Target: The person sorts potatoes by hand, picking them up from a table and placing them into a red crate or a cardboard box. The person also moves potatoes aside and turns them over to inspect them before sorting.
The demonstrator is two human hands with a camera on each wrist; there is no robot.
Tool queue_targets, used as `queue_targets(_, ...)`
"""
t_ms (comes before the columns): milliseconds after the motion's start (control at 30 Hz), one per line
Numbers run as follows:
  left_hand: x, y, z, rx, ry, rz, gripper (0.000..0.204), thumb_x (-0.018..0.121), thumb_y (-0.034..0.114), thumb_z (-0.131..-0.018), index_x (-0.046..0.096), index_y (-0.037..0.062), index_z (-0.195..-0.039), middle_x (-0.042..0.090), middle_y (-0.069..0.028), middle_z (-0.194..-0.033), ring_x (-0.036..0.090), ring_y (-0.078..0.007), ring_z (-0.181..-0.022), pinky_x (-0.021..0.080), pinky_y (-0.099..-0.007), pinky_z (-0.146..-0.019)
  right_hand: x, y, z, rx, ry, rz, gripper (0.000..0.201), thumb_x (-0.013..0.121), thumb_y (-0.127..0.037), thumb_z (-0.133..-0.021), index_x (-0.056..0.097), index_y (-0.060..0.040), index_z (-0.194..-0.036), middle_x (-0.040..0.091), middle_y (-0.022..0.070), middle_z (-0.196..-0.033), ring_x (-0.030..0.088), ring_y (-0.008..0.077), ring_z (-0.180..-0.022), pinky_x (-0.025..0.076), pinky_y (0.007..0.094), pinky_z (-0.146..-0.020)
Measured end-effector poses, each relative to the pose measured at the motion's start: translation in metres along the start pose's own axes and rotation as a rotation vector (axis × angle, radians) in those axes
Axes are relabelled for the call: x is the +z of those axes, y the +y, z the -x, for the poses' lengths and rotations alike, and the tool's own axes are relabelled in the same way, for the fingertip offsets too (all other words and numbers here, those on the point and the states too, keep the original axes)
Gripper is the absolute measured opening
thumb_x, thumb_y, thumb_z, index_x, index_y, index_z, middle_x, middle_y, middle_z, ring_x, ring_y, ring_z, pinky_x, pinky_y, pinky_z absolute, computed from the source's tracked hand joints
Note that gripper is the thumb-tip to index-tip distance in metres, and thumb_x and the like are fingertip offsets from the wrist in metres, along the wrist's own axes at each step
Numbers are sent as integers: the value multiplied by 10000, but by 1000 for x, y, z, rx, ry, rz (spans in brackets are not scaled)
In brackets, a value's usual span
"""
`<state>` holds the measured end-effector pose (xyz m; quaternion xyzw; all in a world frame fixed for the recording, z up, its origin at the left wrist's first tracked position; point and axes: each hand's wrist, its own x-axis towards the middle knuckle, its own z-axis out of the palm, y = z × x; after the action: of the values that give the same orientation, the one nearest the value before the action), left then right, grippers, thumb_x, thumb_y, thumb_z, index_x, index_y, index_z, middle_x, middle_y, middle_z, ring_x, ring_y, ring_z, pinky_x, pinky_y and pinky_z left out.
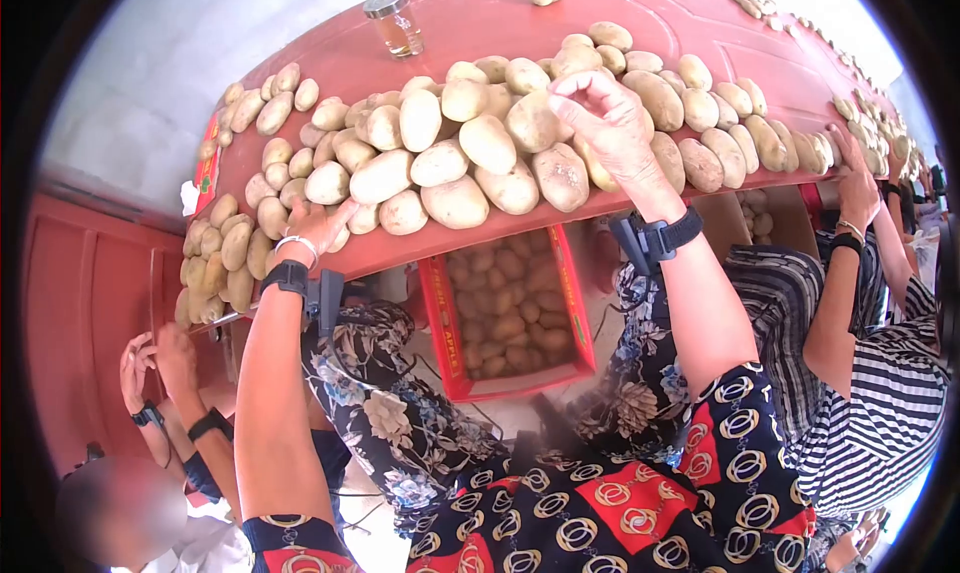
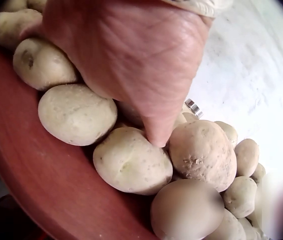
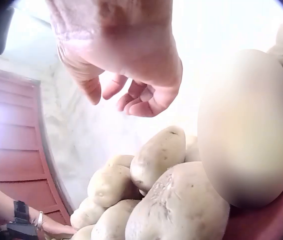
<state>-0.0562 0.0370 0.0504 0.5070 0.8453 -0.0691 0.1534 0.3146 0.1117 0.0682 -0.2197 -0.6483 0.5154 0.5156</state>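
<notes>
Potatoes (image 1: pixel 458 202) lie heaped along the near side of a red table (image 1: pixel 460 33). My left hand (image 1: pixel 318 225) rests spread over smaller potatoes at the front left edge. In the left wrist view its palm (image 2: pixel 131 55) covers part of the heap, with one fingertip against a pale potato (image 2: pixel 131 161); the other fingertips are mostly hidden. Above the right part of the heap hovers my right hand (image 1: pixel 610 123), fingers loosely bent and nothing between them. Below that hand, the right wrist view has an oblong potato (image 3: pixel 159 157) and a rough-skinned one (image 3: pixel 179 205).
A lidded glass jar of amber liquid (image 1: pixel 395 25) stands at the back. Under the table is a red box (image 1: pixel 440 343) of potatoes, with a cardboard box (image 1: pixel 793 218) farther right. Other people's hands (image 1: pixel 857 188) work at the right; another person sits at the left.
</notes>
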Motion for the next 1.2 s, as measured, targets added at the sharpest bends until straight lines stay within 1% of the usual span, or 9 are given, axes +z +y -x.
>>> queue_targets(267,-6,2,5,-22,-42,-33,1099,328,849,-699,283,23,-1422,85,-228,-1503,176,-447,-1359,155,-495,-1113,50,-12,-24,-224,36,320,489,683,-174,-736,537,-130,-1200,509,183,-1195,479,267,-1154,433,413,-920)
queue_targets(367,0,-1,-3,-5,-19,-22,1096,324,849,-700,282,26,-1423,83,-226,-1503,179,-445,-1358,162,-494,-1112,61,9,-36,-275,91,883,470,611,-212,-764,526,-96,-1212,512,213,-1213,500,310,-1150,368,489,-956)
queue_targets(800,0,-5,-2,54,21,3,1158,339,868,-658,258,4,-1425,112,-263,-1487,207,-419,-1360,165,-475,-1112,73,31,-63,63,43,1094,478,605,-193,-748,524,-66,-1202,629,179,-1044,595,322,-1002,479,405,-837)
queue_targets(867,-1,-2,-1,31,0,-9,1162,339,871,-652,262,6,-1424,112,-263,-1487,210,-420,-1359,171,-471,-1112,65,31,-62,-396,327,1052,332,604,-136,-839,481,-35,-1131,577,89,-1053,583,234,-971,520,376,-713)
queue_targets(933,-4,0,1,28,-8,-17,1168,343,875,-643,279,5,-1419,113,-255,-1490,213,-419,-1358,179,-476,-1110,46,19,-59,-354,340,1011,331,581,-125,-860,477,-35,-1160,585,84,-1035,599,202,-916,526,345,-658)
queue_targets(1000,-5,1,6,13,10,31,1160,351,868,-651,290,-7,-1411,115,-252,-1490,218,-407,-1360,190,-464,-1110,20,23,-63,-78,113,-14,373,592,-100,-846,468,-40,-1192,591,60,-1002,599,147,-870,520,296,-623)
queue_targets(1033,-4,0,3,24,16,47,1155,356,862,-655,295,-14,-1407,121,-252,-1488,221,-402,-1361,194,-456,-1111,18,7,-56,-71,111,-10,373,592,-100,-846,468,-40,-1192,591,60,-1002,599,147,-870,520,296,-623)
queue_targets(1100,-1,-1,0,25,29,57,1134,367,841,-672,307,-30,-1396,132,-253,-1486,230,-382,-1363,202,-430,-1113,15,-21,-36,218,44,-666,393,577,-58,-843,461,-46,-1219,593,37,-982,583,97,-851,509,257,-618)
queue_targets(1200,3,-8,-11,48,2,51,1123,378,829,-679,306,-33,-1395,123,-254,-1491,219,-384,-1366,185,-424,-1119,20,-19,-17,267,-179,-400,369,569,-186,-823,545,-37,-1160,642,118,-1026,614,225,-970,496,309,-782)
